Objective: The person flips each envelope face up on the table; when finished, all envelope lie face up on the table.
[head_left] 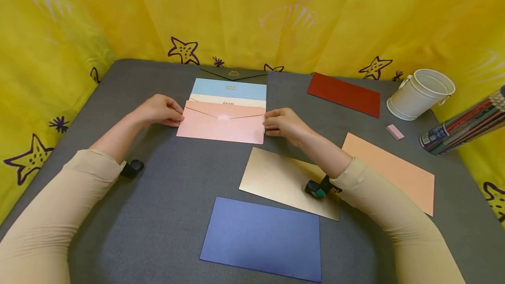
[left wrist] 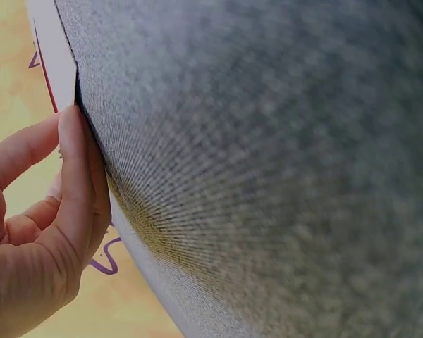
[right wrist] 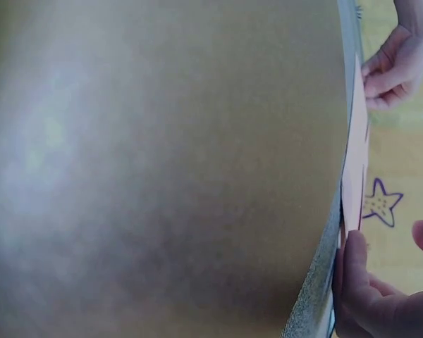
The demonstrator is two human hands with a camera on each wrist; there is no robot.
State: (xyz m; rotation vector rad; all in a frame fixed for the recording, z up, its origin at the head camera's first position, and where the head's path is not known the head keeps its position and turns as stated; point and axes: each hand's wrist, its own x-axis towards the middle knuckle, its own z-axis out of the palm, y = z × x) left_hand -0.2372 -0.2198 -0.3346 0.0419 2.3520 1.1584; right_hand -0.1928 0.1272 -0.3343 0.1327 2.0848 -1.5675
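Pink envelope (head_left: 222,127) lies flap-up on the grey worktop (head_left: 165,214), overlapping a cream one (head_left: 226,100) and a blue one (head_left: 230,89) whose small gold printing is too blurred to read. It sits between the hands: left hand (head_left: 159,110) pinches its left edge, right hand (head_left: 285,124) its right edge. Both forearms reach forward, fingers curled at the envelope's ends.

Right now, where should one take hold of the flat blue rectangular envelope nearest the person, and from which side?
The flat blue rectangular envelope lies flush on the grey table, touching nothing. Probably best is its near long edge, approached from the person's side: slide it until that edge overhangs the table, then pinch it thumb above, fingers below.
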